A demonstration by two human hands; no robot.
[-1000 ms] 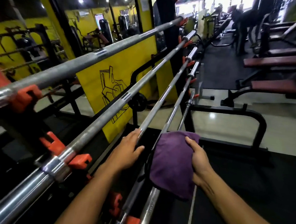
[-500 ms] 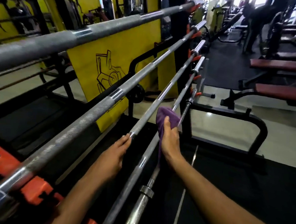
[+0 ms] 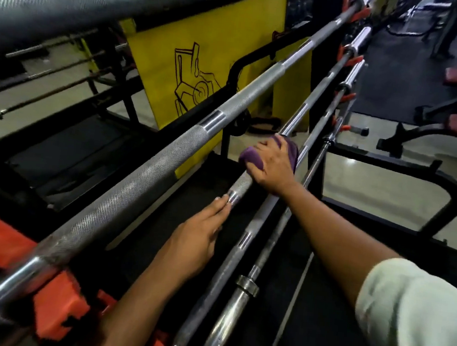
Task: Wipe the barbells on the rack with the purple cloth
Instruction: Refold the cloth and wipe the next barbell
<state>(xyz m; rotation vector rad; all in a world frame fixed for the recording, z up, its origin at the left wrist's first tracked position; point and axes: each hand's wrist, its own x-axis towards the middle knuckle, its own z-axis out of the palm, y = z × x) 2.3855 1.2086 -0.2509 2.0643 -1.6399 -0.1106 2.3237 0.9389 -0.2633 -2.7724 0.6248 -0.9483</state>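
Right hand (image 3: 274, 164) grips my purple cloth (image 3: 252, 158) round the barbell (image 3: 241, 185); at 7 o'clock, left hand (image 3: 198, 242) touches it, fingers straight.

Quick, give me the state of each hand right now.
Left hand: open, straight fingers resting on the barbell.
Right hand: closed, gripping the purple cloth around that same barbell.
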